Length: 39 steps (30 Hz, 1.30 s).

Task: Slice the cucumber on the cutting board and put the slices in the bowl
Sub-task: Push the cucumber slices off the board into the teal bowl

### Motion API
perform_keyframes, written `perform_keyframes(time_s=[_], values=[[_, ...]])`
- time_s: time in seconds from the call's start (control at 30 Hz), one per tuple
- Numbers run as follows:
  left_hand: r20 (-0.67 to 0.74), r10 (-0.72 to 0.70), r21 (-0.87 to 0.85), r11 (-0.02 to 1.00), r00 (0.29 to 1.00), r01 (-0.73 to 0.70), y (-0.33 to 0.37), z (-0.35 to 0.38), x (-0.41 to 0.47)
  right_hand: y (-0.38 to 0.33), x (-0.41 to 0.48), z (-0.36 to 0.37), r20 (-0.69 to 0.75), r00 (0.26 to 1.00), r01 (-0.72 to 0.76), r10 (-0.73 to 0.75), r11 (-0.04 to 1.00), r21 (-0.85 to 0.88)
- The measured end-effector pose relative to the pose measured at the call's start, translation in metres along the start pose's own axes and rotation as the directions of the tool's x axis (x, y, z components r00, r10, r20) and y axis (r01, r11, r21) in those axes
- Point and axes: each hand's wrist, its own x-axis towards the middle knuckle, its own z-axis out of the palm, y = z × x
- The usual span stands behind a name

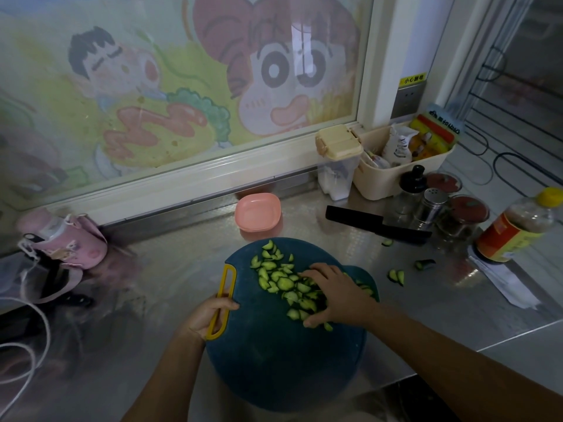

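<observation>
A dark blue cutting board (274,354) with a yellow handle (224,300) lies on the steel counter. My left hand (207,315) grips that handle at the board's left edge. Several cucumber slices (283,278) are spread across the far half of the board. My right hand (335,296) lies on top of the slices, fingers curved over the pile. A pink square bowl (257,212), with nothing in it, sits just beyond the board's far edge. The black knife (377,225) lies on the counter to the right of the bowl.
Stray cucumber pieces (396,276) lie on the counter right of the board. Spice jars (431,205), a sauce bottle (515,228) and a cream caddy (402,166) stand at the back right. A pink bottle (61,239) and white cable (27,354) are on the left.
</observation>
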Motion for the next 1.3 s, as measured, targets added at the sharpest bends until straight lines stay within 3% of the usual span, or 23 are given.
perform_keyframes(time_s=[0.37,0.83,1.3], values=[[-0.088,0.002,0.009,1.000,0.996,-0.001,-0.003,-0.013,-0.006,0.007,-0.011,0.010,-0.103,0.994,-0.038,0.036,0.999,-0.015],[0.034,-0.043,0.000,0.999,0.998,0.043,-0.001,-0.031,-0.001,0.037,-0.025,0.014,-0.154,0.974,-0.154,0.167,0.984,0.092],[0.031,-0.053,-0.015,0.998,0.998,0.054,-0.002,-0.047,-0.006,0.060,-0.027,0.002,-0.205,0.943,-0.256,0.261,0.965,0.054]])
